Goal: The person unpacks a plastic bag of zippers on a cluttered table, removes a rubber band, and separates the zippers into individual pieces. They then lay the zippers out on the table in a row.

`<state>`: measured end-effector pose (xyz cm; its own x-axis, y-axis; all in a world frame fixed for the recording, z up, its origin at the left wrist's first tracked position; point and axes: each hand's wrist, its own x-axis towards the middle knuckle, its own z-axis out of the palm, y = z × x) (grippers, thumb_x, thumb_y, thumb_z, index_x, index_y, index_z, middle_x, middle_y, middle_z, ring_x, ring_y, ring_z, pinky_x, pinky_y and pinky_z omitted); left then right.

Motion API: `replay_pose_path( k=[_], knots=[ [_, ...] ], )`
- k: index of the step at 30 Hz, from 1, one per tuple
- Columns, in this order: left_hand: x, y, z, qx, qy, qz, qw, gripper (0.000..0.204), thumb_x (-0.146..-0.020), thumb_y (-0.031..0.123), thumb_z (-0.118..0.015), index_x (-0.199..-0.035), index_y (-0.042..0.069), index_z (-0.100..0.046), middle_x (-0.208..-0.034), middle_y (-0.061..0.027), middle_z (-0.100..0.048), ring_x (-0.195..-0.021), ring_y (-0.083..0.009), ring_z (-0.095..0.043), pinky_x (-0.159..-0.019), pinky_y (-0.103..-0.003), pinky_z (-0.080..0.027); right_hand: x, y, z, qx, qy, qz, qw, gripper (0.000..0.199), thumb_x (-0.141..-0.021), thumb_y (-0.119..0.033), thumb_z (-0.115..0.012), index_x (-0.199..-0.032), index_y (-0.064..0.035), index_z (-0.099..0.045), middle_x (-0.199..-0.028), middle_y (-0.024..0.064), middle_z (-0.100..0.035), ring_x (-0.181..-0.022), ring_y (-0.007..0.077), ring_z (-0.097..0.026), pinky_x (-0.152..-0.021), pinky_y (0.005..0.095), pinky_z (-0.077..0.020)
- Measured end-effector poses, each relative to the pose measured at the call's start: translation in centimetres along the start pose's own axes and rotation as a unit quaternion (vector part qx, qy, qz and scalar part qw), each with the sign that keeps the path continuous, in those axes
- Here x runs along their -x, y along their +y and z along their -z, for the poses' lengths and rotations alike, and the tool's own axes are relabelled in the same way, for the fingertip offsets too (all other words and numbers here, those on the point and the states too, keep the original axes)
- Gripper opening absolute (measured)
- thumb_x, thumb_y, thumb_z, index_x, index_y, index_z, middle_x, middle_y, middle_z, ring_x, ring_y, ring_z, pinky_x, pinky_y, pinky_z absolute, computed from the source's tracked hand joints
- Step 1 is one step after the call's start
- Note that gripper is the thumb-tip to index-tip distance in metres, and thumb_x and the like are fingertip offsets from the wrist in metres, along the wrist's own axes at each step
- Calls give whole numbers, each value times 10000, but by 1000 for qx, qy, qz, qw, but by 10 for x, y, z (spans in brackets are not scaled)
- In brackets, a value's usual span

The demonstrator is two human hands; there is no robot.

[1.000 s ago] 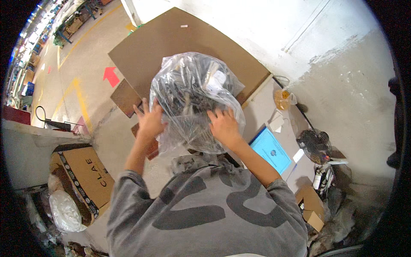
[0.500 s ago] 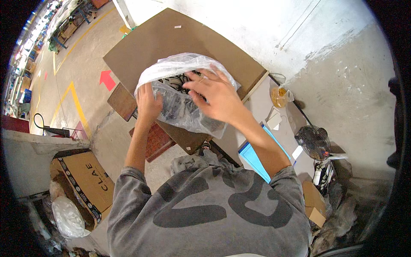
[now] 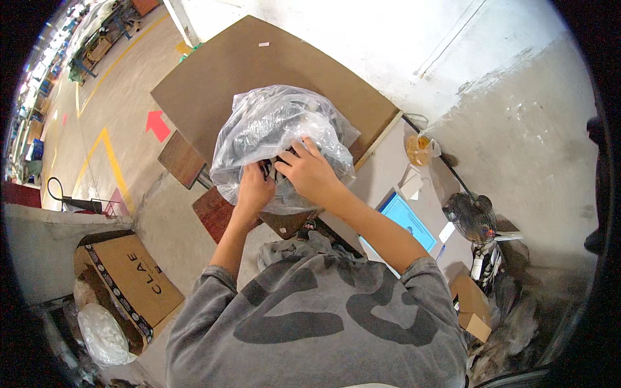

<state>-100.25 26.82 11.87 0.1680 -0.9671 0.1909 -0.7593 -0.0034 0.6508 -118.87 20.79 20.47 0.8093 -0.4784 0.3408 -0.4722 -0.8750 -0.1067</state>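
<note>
A bulging clear plastic bag (image 3: 279, 119) sits on the brown board-topped table in front of me. Black-and-white things, of a kind I cannot make out, show through the film and at the small mouth on its near side. My left hand (image 3: 257, 186) is at the left of that mouth, its fingers curled over the plastic edge. On the mouth's right side, my right hand (image 3: 313, 174) grips the film with bent, partly spread fingers. Some fingertips of both hands are hidden by plastic.
A brown tabletop (image 3: 213, 77) lies under the bag. To the right, a pale table holds a blue sheet (image 3: 406, 223), a bag of orange stuff (image 3: 418, 150) and a black fan (image 3: 474, 216). An open cardboard box (image 3: 139, 278) stands at lower left; dark red boards (image 3: 223, 210) are below the table.
The bag's wide opening has been drawn toward me, so film covers most of the contents. My left hand moved right and nearer; my right hand came down closer to it.
</note>
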Motion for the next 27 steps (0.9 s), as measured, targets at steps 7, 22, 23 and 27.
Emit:
replay_pose_path(
  k=[7, 22, 23, 27],
  knots=[
    [-13, 6, -41, 70, 19, 49, 996, 1019, -724, 210, -888, -1493, -34, -267, -1434, -309, -447, -1288, -484, -479, -1091, -527, -407, 5, 30, -16, 101, -56, 51, 992, 297, -916, -249, -586, -1174, -173, -713, -1474, 66, -518, -1378, 316, -448, -1199, 567, -268],
    [-13, 44, -8, 257, -17, 63, 964, 662, -694, 326, -926, -1222, 13, -677, -1178, -159, -709, -1126, -292, -656, -1021, -397, -470, 61, 51, 35, 26, -14, -22, 999, 439, -773, -194, -729, -1204, -128, -673, -1297, 107, -601, -1251, 302, -574, -1075, 409, -449],
    [-8, 44, -2, 252, -20, 72, 965, 681, -672, 305, -937, -1220, 2, -670, -1179, -159, -705, -1120, -283, -655, -1019, -393, -472, 61, 50, 34, -4, -18, -23, 1000, 445, -781, -188, -721, -1220, -131, -671, -1293, 104, -607, -1253, 295, -575, -1071, 406, -452],
    [11, 27, 33, 211, -41, 76, 974, 790, -588, 221, -960, -1238, -66, -615, -1186, -152, -696, -1061, -264, -668, -976, -382, -510, 52, 44, 22, -9, 9, -13, 1000, 443, -826, -187, -673, -1266, -134, -663, -1286, 92, -616, -1224, 284, -588, -1054, 404, -464]
  ],
)
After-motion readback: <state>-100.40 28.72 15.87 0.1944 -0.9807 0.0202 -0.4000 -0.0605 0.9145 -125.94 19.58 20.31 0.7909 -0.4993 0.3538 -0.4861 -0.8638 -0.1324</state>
